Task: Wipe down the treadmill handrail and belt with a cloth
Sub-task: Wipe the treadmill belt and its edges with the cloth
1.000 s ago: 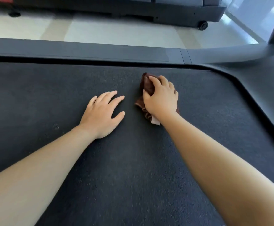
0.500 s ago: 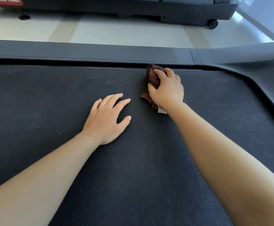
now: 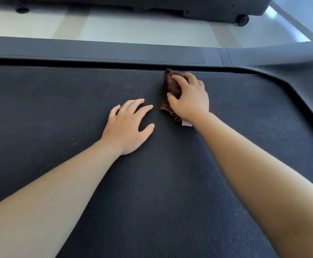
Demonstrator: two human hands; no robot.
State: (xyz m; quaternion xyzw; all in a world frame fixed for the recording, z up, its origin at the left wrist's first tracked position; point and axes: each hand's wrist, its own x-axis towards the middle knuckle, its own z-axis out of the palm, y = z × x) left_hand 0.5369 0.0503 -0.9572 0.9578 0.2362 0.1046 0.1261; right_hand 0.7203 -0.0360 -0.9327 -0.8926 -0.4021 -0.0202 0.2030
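The right hand (image 3: 190, 98) grips a bunched, fuzzy brown cloth (image 3: 171, 86) on the grainy dark belt (image 3: 59, 101). Just beside it, the left hand (image 3: 127, 127) rests flat, fingers spread.

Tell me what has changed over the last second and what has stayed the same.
The right hand has pushed the brown cloth forward across the belt, away from the person, until its far end reaches the belt's edge by the grey side rail. Nothing was picked up or let go. The right hand still grips the bunched cloth, and the left hand still lies flat on the belt.
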